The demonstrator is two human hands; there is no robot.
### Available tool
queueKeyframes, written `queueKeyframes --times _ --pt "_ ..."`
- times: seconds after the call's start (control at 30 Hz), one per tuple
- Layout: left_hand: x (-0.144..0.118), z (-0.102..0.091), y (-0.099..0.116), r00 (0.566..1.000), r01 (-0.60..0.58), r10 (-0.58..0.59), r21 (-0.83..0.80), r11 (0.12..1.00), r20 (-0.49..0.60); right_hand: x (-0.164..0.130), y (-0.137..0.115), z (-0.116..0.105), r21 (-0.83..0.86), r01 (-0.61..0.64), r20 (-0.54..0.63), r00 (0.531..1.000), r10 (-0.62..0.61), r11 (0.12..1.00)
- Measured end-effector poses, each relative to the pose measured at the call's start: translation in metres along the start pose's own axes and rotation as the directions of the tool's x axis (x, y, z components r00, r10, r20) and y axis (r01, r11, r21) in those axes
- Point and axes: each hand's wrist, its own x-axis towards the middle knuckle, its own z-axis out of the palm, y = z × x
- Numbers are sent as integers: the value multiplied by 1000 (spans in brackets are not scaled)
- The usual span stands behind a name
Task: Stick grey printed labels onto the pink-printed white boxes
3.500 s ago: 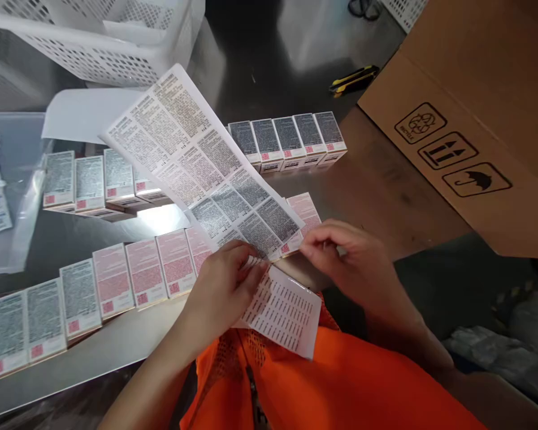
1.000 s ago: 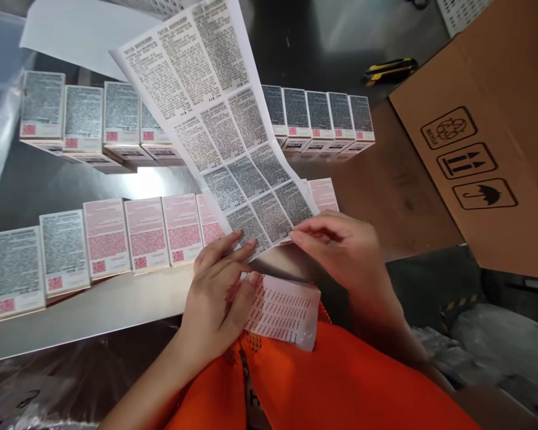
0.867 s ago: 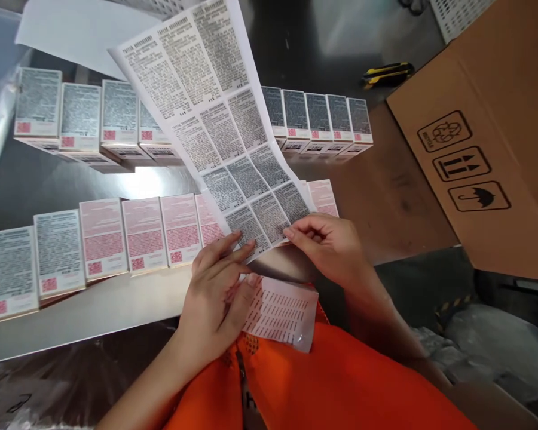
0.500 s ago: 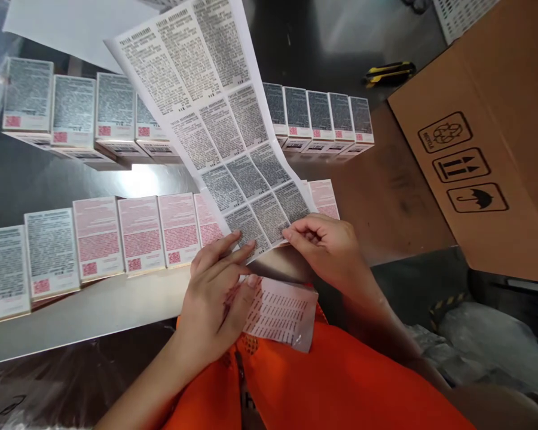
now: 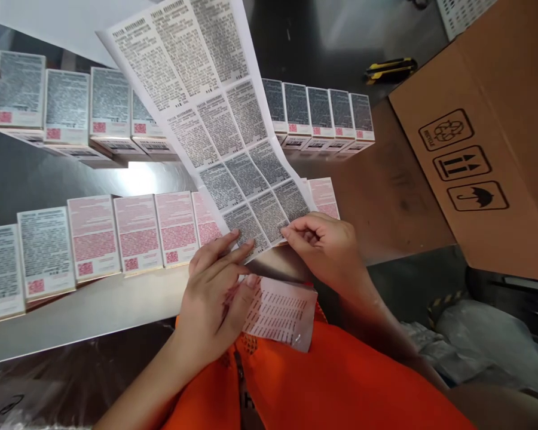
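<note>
Head view, single entry. Label sheet: long white sheet printed with blocks of dense grey text, rising tilted from the person's hands up and to the left, over the bench; its lower edge sits just above the bench's near edge. Left hand: fingers extended and flat against the sheet's lower left corner from the front, thumb pinning a second, smaller sheet of pink-toned printed rows, which hangs below, over the orange garment. Right hand: fingers curled, fingertips pinching at the lower right corner of the label sheet, on the lowest row of labels; whether a single label is lifted cannot be told. Near row of boxes: flat cartons lying side by side along the front of the bench, those at left bearing grey labels, those toward the hands showing pink faces; one pink box lies just beside the right hand. Far left row of boxes: grey-labelled, partly behind the sheet. Far right row of boxes: five grey-labelled cartons, close together. Plain white paper: upper left, behind the label sheet. Cardboard carton: large, brown, at right, printed with recycling, this-way-up and umbrella symbols. Utility knife: yellow and black, on the bench beyond the carton's corner.
</note>
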Motion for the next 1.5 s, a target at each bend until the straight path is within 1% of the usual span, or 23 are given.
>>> queueKeyframes --times 0.07,0.13,0.2,0.23,0.27,0.33,0.4,0.43,0.5,0.6,0.7,0.77,0.83,0.9,1.0,1.1,1.13,1.17,1.23,1.27,1.3,1.4,1.5 --pt "0 0 0 1000 -6 6 4 1000 -2 -1 0 2 -14 8 -26 1000 -9 1000" --pt "0 0 1 1000 -5 5 3 1000 -2 -3 3 4 -15 -17 -98 995 16 1000" --pt "1 1 1 1000 -3 3 -1 1000 -4 -6 7 7 62 -50 -196 979 61 997" --pt "1 1 1 1000 2 -2 -2 1000 -4 -8 9 7 111 -38 -229 971 63 993" --pt "1 1 2 1000 9 -9 -3 1000 0 -10 11 8 140 0 -234 972 33 990" --pt "0 -2 3 1000 16 -16 -9 1000 7 -13 12 8 103 142 -172 977 -123 984" --pt "-2 -6 4 1000 4 -4 -8 1000 -8 -15 13 6 -13 271 -84 959 -271 963" --pt "-3 -9 4 1000 -9 10 7 1000 -30 -15 14 5 -66 305 -49 950 -309 950" --pt "-4 -14 4 997 -23 27 63 998 -68 -14 16 1 -140 323 -27 944 -329 936" --pt "-3 -16 0 998 9 -1 118 993 -66 -13 12 -7 -212 326 -26 941 -339 921" --pt "0 -14 -5 997 44 -37 110 993 -71 -17 -2 -12 -150 399 0 915 -403 905" --pt "1 -12 -6 995 49 -40 103 993 -91 -21 -13 -9 -44 480 69 876 -477 876" --pt "2 -12 -6 993 39 -28 100 994 -111 -23 -21 -2 38 524 117 843 -525 851" --pt "2 -12 -5 994 27 -15 107 994 -107 -24 -23 6 68 516 118 846 -520 854" --pt "3 -12 -5 995 13 1 139 990 -102 -23 -22 15 68 469 113 873 -474 880" --pt "7 -11 -6 985 -43 88 280 959 -151 -20 -21 14 57 419 140 895 -423 906" --pt "10 -12 -7 985 -80 125 319 944 -123 -19 -21 13 56 403 157 900 -406 914" --pt "13 -12 -8 986 -124 153 333 935 -63 -18 -22 11 57 386 174 904 -390 921" --pt "19 -14 -10 981 -193 175 290 937 85 -18 -22 8 63 355 190 913 -361 933" --pt "22 -15 -11 976 -202 171 261 944 135 -19 -22 7 62 344 179 920 -350 937" --pt "24 -15 -11 975 -196 161 243 950 156 -20 -22 6 54 339 153 927 -343 939" --pt "27 -15 -11 984 -153 128 223 963 124 -25 -22 4 -7 368 73 928 -366 930" --pt "27 -12 -9 989 -131 113 218 967 94 -27 -23 6 -48 410 70 911 -406 911"
